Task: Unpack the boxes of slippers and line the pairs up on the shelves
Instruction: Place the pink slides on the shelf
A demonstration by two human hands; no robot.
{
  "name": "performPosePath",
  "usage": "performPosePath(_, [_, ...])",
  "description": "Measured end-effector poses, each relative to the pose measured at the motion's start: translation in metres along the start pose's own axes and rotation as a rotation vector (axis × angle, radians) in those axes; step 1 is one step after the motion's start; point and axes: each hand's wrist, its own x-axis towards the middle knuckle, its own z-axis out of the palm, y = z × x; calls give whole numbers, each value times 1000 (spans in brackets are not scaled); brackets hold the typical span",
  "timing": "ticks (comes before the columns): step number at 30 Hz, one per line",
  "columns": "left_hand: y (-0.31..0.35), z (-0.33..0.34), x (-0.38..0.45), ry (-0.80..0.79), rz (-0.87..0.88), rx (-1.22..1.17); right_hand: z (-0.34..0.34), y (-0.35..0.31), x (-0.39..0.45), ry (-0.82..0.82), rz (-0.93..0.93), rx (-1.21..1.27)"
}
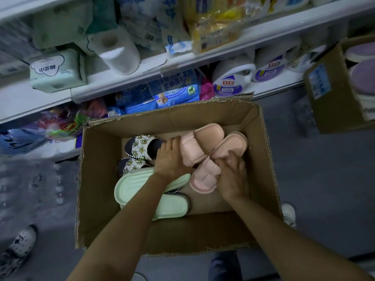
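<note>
Head view: both hands down in an open cardboard box (97, 179) of slippers.

The left hand (171, 159) lies fingers-straight against one pink slipper (199, 144); the right hand (233, 175) curls over its mate (205, 177), both in the box's far right part. Foam slides like these look light, soft and a little springy (best pinched by the strap or sole edge). Green slippers (138, 185) and beaded ones (142, 148) lie to the left. The box stands on a grey floor (324, 189) before shelves (203, 55) crowded with tissue and detergent.
</note>
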Motion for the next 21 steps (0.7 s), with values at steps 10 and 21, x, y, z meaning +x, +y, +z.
performPosePath(10, [-14,-13,23,-218,-113,-244,54,-8,-11,124,708,1517])
performPosePath(21, [-9,-47,-37,-174,-215,-978,-13,4,-30,117,399,1310])
